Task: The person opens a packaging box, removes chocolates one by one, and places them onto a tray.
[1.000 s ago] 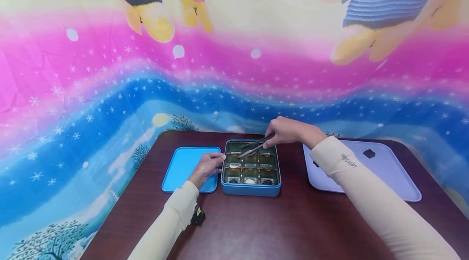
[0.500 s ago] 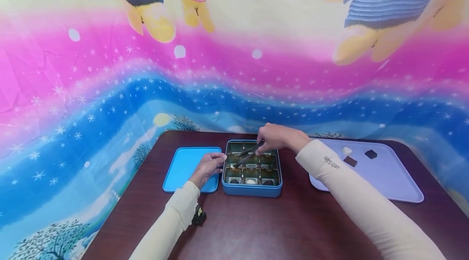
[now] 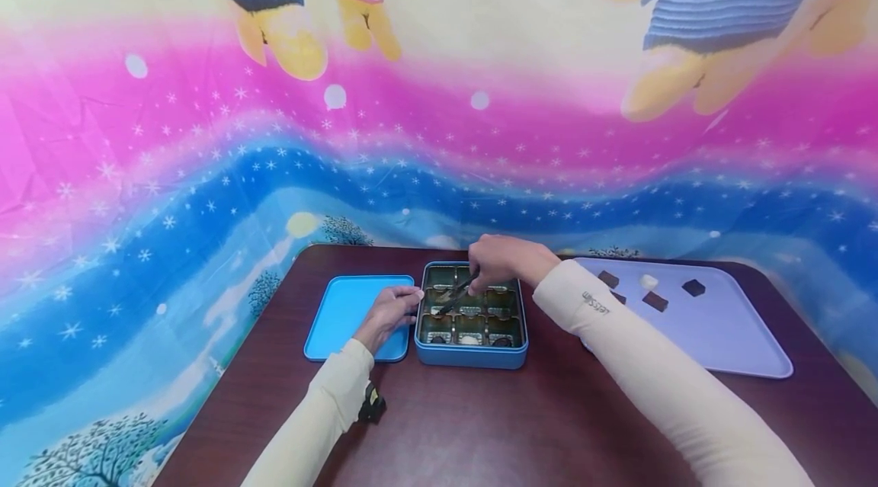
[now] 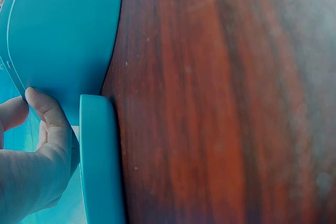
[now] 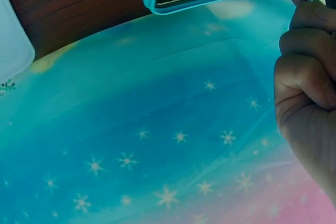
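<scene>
A: The tongs [image 3: 458, 293] are gripped in the curled fingers of the right hand [image 3: 506, 258], tips pointed down into the blue box [image 3: 471, 357], middle row, left compartment!
B: Anything pinched by those tips?
A: It can't be told. By the left hand [image 3: 389, 314], though, the box's left rim is being pinched.
B: And the box is flanked: blue lid [image 3: 350, 312] just beside it, dark pieces [image 3: 693, 287] spread on the lilac tray [image 3: 716, 338] opposite.
</scene>
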Available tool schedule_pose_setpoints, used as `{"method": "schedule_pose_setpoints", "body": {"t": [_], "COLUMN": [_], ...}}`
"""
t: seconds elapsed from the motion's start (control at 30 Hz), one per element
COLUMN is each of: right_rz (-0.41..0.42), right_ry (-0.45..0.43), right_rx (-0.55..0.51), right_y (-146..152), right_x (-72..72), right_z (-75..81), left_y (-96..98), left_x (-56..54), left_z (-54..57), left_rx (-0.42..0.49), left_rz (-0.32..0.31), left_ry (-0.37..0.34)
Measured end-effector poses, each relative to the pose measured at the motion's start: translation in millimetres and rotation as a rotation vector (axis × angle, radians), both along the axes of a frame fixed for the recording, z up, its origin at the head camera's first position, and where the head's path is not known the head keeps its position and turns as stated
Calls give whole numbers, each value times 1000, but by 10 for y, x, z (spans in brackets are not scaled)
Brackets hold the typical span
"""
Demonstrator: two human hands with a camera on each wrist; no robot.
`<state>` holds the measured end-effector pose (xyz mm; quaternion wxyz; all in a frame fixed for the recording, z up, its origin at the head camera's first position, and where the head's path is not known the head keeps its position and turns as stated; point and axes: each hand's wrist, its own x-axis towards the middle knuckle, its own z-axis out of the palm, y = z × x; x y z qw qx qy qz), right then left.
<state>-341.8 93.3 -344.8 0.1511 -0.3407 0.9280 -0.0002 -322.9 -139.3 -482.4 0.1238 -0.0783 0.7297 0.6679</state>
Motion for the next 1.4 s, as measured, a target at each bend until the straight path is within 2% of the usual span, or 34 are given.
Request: {"method": "schedule_pose_setpoints", "body": {"t": [0.63, 1.17, 1.4], "right_rz": [-46, -34, -9], "right_ry": [41, 24, 4], "right_rx": [124, 69, 22], "right_y": [-315, -272, -223], "right_x": [101, 106, 95], "right_z": [21, -3, -35], "left_y": [11, 3, -3], "left_x": [18, 25, 21], "left_z": [1, -5, -1], "left_rx": [3, 16, 13], "left_rz": [9, -6, -2], "left_ry": [0, 33, 17]}}
